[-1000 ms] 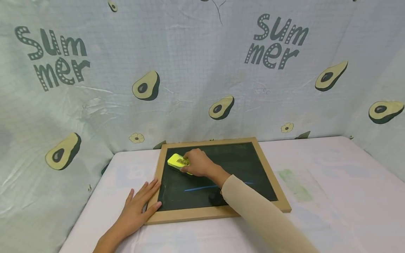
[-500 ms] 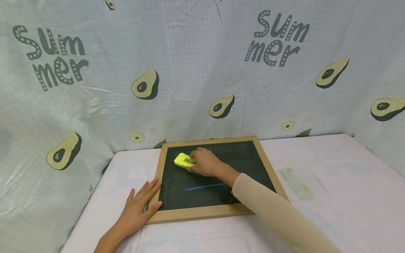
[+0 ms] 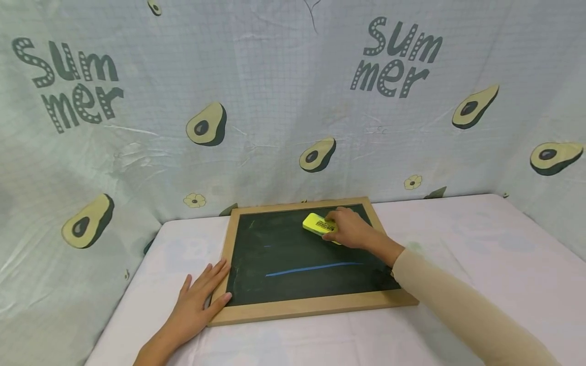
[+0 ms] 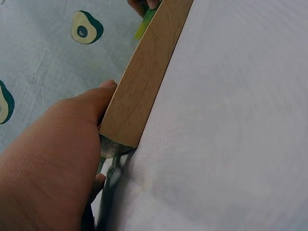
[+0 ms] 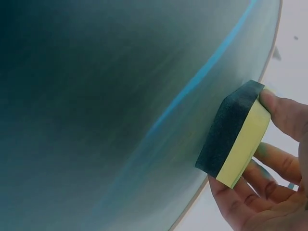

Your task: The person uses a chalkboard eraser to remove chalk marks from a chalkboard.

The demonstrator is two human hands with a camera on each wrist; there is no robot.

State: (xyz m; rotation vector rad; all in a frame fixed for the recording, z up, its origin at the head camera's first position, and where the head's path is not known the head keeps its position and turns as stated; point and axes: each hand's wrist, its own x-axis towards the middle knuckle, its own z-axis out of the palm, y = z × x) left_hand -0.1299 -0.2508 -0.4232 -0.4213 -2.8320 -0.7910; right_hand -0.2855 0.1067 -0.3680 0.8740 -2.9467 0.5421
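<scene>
A chalkboard (image 3: 274,229) in a wooden frame (image 3: 316,304) lies on the table. My right hand (image 3: 351,229) grips a yellow board eraser (image 3: 317,222) between thumb and fingers, over the upper right part of the dark surface. In the right wrist view the eraser (image 5: 236,130) shows its dark felt layer towards the board. A long blue line (image 3: 311,268) crosses the lower half, and a short faint blue mark (image 3: 267,246) sits above its left end. With fingers spread, my left hand (image 3: 197,305) rests on the frame's left edge.
A pale tablecloth (image 3: 467,244) covers the table, with a greenish smudge partly behind the right forearm. Close behind the board hangs a white curtain (image 3: 265,173) printed with avocados and lettering. Another stretch of it runs along the left side.
My right hand has carried the eraser rightwards across the upper board. The short faint mark and the blue line's right end now show. My left hand stays on the frame.
</scene>
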